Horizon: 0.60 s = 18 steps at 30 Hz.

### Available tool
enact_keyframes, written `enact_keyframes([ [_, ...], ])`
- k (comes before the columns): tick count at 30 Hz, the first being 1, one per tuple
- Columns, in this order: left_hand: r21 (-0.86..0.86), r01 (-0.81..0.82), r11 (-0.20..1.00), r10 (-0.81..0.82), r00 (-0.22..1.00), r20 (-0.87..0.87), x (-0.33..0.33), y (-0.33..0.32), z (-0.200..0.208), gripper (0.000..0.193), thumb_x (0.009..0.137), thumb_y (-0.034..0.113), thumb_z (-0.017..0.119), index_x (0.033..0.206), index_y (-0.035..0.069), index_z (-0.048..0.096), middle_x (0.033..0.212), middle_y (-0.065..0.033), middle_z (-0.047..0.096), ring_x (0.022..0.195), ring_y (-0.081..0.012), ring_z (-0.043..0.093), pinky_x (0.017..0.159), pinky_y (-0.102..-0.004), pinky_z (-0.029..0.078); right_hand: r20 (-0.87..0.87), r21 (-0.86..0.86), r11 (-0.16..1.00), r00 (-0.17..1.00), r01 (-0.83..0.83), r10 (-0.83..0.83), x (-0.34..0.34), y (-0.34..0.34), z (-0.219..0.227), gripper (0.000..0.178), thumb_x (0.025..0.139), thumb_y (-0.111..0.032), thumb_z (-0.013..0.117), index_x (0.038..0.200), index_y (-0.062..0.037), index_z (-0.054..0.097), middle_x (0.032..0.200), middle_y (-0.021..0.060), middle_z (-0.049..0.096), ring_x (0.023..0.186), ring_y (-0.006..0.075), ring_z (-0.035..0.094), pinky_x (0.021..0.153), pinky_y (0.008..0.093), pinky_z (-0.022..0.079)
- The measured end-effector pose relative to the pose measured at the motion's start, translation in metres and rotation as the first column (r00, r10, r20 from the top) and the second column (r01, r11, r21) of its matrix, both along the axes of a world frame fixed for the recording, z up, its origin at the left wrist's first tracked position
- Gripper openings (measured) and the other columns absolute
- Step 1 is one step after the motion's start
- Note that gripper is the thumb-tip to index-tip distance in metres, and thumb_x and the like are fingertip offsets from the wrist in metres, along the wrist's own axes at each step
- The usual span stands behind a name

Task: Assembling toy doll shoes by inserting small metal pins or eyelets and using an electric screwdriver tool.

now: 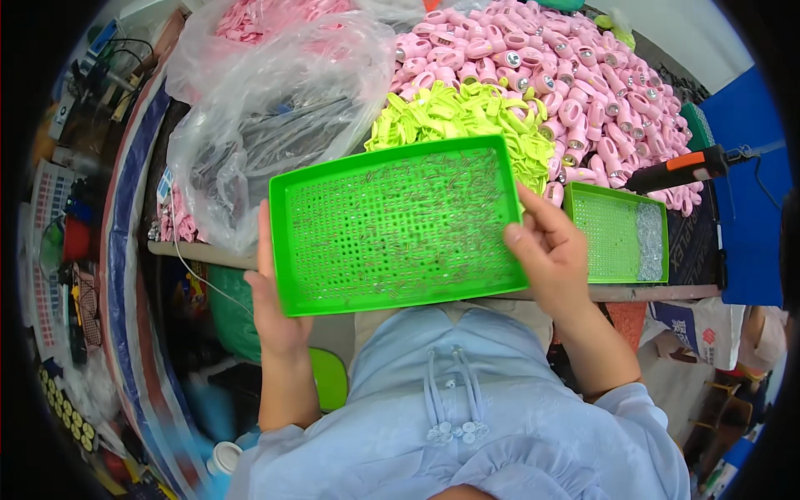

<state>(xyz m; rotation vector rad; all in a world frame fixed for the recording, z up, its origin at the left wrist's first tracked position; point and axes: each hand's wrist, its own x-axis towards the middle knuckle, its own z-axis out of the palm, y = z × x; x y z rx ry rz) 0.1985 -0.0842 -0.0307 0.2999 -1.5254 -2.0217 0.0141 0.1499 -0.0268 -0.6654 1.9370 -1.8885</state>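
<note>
Between my two hands is a shallow bright green perforated plastic tray (407, 302), held tilted above the table's near edge. Many thin, dark metal bits, too small to name, lie scattered over its mesh floor, thickest toward the right side. My left hand (281, 293) supports the left end, fingers up along the outer wall and thumb at the near corner. At the opposite end, my right hand (552, 254) grips the short wall with the thumb on the near side. Directly behind the tray is a heap of yellow-green plastic pieces (462, 112).
Pink hollow plastic housings (596, 104) form a large heap at the back right. A smaller green tray (608, 235) with shiny clear-looking bits (649, 242) stands right, below a black-and-orange tool handle (683, 171). A clear plastic bag (275, 108) covers the table's left.
</note>
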Motion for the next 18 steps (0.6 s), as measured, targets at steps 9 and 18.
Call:
enact_keyframes([
  [9, 0.004, 0.043, 0.999, -0.043, 0.999, 0.021, -0.002, 0.003, -0.002, 0.1, 0.097, 0.069, 0.039, 0.16, 0.001, 0.002, 0.165, -0.0146, 0.018, 0.15, -0.0277, 0.025, 0.121, -0.0417, 0.022, 0.096, -0.05, 0.998, 0.995, 0.034, -0.029, -0.004, 0.002, -0.007, 0.046, 0.094, -0.005, 0.067, 0.138, 0.0043, 0.055, 0.084, -0.0048, 0.056, 0.069, 0.0004, 0.048, 0.061, 0.0165, 0.039],
  [18, 0.022, 0.079, 0.997, -0.078, 0.997, -0.029, -0.006, 0.011, -0.004, 0.101, 0.098, 0.066, 0.043, 0.159, 0.003, -0.007, 0.166, -0.0144, 0.014, 0.151, -0.0284, 0.022, 0.122, -0.0435, 0.021, 0.148, -0.089, 0.986, 0.981, 0.142, -0.128, -0.011, 0.003, -0.002, 0.047, 0.094, -0.003, 0.067, 0.139, 0.0024, 0.056, 0.083, -0.0064, 0.05, 0.07, 0.0013, 0.044, 0.062, 0.0169, 0.036],
])
